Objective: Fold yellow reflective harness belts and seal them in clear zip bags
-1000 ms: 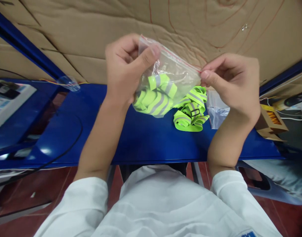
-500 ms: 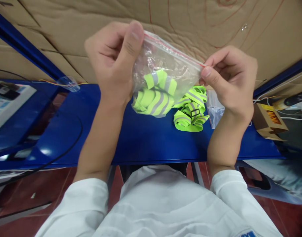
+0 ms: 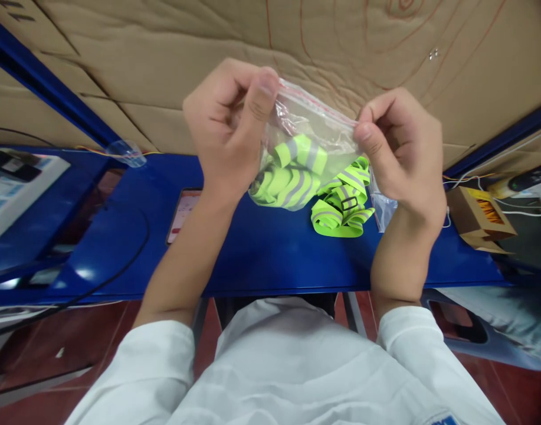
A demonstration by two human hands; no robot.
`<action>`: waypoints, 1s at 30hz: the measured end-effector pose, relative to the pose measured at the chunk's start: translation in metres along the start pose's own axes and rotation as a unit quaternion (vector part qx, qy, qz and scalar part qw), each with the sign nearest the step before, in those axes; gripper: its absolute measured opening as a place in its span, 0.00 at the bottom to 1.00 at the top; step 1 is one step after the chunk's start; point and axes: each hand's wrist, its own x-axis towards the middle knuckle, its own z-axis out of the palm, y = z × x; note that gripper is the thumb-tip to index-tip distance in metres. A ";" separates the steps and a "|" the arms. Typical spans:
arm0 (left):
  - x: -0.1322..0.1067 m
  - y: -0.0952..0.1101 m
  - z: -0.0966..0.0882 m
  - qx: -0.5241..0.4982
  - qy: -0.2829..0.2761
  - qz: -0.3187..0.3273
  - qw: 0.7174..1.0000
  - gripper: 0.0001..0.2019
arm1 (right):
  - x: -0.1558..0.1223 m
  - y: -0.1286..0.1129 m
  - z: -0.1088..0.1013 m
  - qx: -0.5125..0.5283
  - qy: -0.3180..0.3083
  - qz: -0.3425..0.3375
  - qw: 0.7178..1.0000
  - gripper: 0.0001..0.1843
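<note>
Between my hands hangs a clear zip-lock bag with a red line along its top. My left hand is closed on the bag's upper left corner, thumb on the near side. The upper right end of the zip strip is pinched by my right hand. Inside the bag lies a folded fluorescent yellow-green reflective strap with grey stripes. Behind and to the right, a second bundle of reflective strap with a black buckle rests on the blue table.
A phone lies by my left forearm, partly covered by it. Another clear bag is behind my right wrist. An open cardboard box stands at right, a clear plastic cup at back left. A cardboard wall rises behind.
Both hands have come down slightly and closer together, the left one shifting right with the bag. The phone by my left forearm has come into view.
</note>
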 end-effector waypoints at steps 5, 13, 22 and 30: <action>0.000 0.006 0.001 -0.003 0.001 -0.025 1.000 0.15 | 0.001 -0.007 0.002 0.051 0.016 0.002 0.999 0.16; 0.001 0.005 0.005 -0.008 -0.002 0.000 1.000 0.16 | 0.002 -0.008 0.003 -0.004 0.012 0.001 1.000 0.15; -0.006 0.021 0.012 -0.020 -0.026 -0.061 0.998 0.13 | 0.003 -0.017 0.006 0.038 0.000 0.004 0.999 0.10; -0.013 0.013 0.011 -0.022 -0.086 -0.096 0.992 0.17 | 0.004 -0.017 0.008 0.028 -0.042 0.048 0.998 0.08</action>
